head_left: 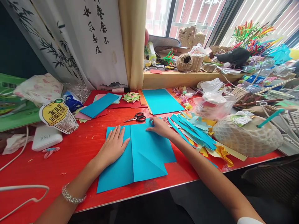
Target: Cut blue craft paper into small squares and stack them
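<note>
A sheet of blue paper (149, 149) with a vertical crease and a slanting fold lies near the table's front edge. Its right side is stepped, so a second layer may lie beneath. My left hand (114, 144) rests flat on the left half, fingers stretched out. At the upper right edge, my right hand (160, 128) has its fingers curled and the thumb near the index finger, closed on the paper; the fingertips are partly hidden. Black-handled scissors (139, 117) lie just behind the sheet. More blue paper (161, 101) is stacked farther back.
Blue, white and yellow paper strips (196, 132) are heaped right of my right forearm, beside a net-wrapped coconut (247, 133) with a straw. A folded paper flower (131, 97) and coloured sheets (100, 105) lie behind. At left are a white power bank (46, 138) and a printed cup (59, 116).
</note>
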The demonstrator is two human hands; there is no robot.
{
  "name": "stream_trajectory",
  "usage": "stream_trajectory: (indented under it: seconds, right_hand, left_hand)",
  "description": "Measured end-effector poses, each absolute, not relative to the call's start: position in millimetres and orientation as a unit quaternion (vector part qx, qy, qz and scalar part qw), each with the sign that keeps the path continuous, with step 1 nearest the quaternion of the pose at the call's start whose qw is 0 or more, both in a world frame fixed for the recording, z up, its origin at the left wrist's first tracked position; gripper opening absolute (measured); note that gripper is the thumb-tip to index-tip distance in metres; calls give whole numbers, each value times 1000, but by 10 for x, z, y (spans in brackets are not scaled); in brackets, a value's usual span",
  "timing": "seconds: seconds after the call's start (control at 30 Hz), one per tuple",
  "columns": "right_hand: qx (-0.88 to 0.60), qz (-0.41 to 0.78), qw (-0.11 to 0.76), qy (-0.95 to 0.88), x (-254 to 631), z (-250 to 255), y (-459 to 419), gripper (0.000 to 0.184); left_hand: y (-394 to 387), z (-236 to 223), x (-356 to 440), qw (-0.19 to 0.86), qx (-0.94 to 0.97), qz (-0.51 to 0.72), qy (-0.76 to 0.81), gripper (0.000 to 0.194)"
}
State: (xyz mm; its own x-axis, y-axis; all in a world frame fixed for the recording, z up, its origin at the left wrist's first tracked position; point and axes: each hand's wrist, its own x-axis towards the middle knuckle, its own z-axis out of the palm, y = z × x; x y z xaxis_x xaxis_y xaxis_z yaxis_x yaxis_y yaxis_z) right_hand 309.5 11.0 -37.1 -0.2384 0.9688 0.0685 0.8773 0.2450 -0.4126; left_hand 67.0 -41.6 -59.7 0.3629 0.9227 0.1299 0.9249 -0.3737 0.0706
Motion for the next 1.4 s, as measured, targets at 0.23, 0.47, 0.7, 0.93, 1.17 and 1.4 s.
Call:
stream_trajectory:
  seconds: [0.23,0.47,0.7,0.93,1.17,1.4]
  right_hand:
    - [-587,165,157,-777,3080,-388,140,29]
    - [-598,154,197,-762,3081,-430,110,54]
    - [-583,186,191,-767,3068,-419,117,45]
    - [-549,143,284,-773,3050,-424,181,13]
    - [-494,156,420,-745,3038,-336,135,16]
    - [-476,328,517,-631,2988,-183,-6,25]
  left_hand:
    - [-401,-580,665,6,-827,-65,-558,67]
    - [-435,-478,670,-17,-837,-80,-541,64]
    - [-444,-476,696,-3,-833,-78,-547,62]
    - [-458,-447,687,-38,-852,-89,-515,63]
    - [-469,-402,767,-23,-866,-127,-483,64]
    - [-543,-144,724,38,-748,-325,-577,43]
